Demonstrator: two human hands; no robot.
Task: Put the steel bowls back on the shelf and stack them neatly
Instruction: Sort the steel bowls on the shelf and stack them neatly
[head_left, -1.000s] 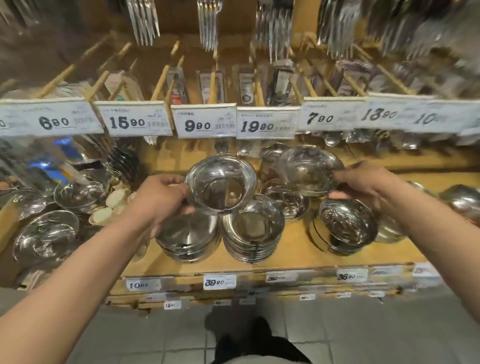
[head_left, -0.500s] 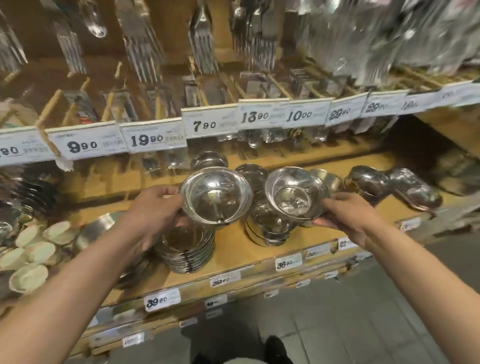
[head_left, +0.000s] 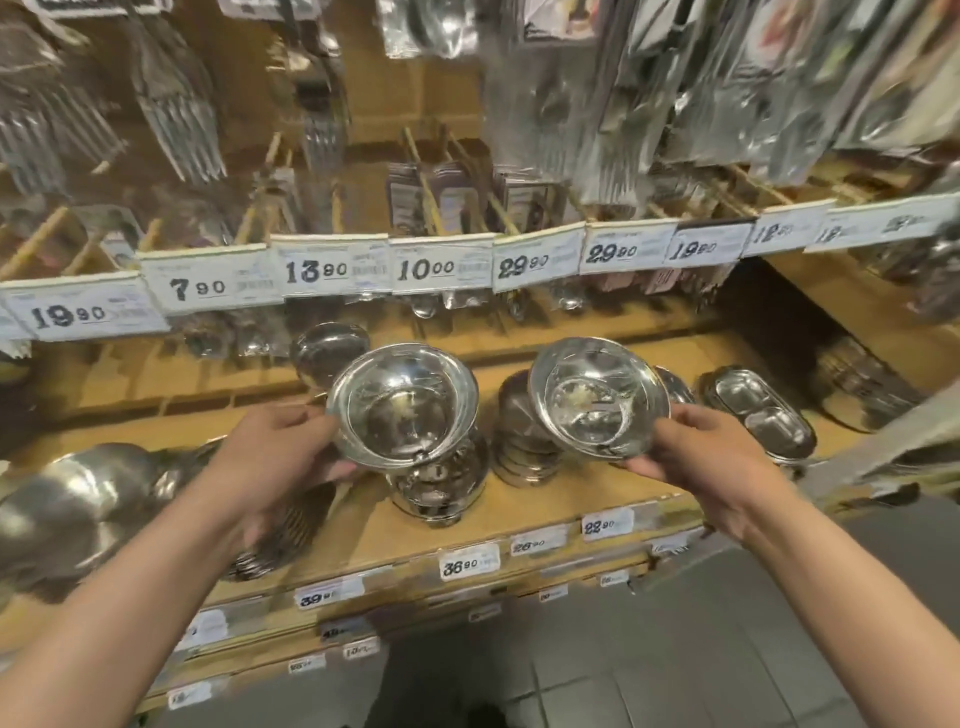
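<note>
Nearest: left hand (head_left: 275, 457) gripping the rim of one steel bowl (head_left: 402, 408), right hand (head_left: 696, 454) pinching the rim of a second bowl (head_left: 597, 397), both bowls held mouth-up above the wooden shelf (head_left: 524, 512). Beneath them on that shelf: a stack of bowls (head_left: 441, 480) under the left one, another stack (head_left: 519, 441) beside it, a divided steel tray (head_left: 763, 415) further right. Behind, a row of price tags (head_left: 441, 267) (some blurred) under hanging packaged cutlery (head_left: 176, 119).
</note>
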